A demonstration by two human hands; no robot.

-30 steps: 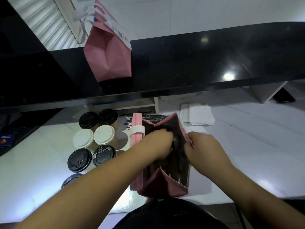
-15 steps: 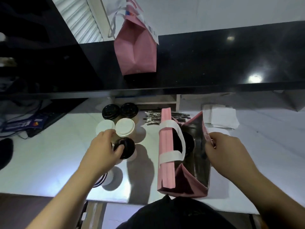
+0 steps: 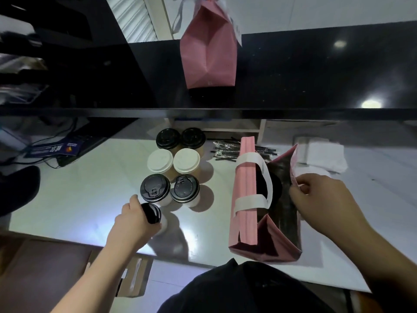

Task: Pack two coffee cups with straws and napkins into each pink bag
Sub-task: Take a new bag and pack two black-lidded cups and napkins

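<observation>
From the head view, the left hand [image 3: 133,219] has its fingers curled round a black-lidded coffee cup [image 3: 153,213] at the near end of the cup cluster on the white bench [image 3: 90,195]; the grip is closed on the cup's upper wall just under the lid. The cup stands upright, its long axis vertical. Six more lidded cups stand just beyond it in three pairs.

The right hand [image 3: 316,199] pinches the far rim of the open pink bag [image 3: 244,199], holding the mouth apart. The bag stands to the right of the held cup, with bare bench between them, and its opening runs away from the person. A dark round shape, probably the lid of a cup, shows inside.

The coming move seems to turn on this: the bag's mouth lies to the right of the left hand and higher than the cup's lid, so the cup would have to rise, cross rightward and go down upright. The white handle [image 3: 264,184] loops across the mouth on the near side and could catch it.

Straws [image 3: 225,151] lie behind the bag, and napkins [image 3: 320,154] at its far right. A second pink bag [image 3: 209,55] stands on the black shelf above.
</observation>
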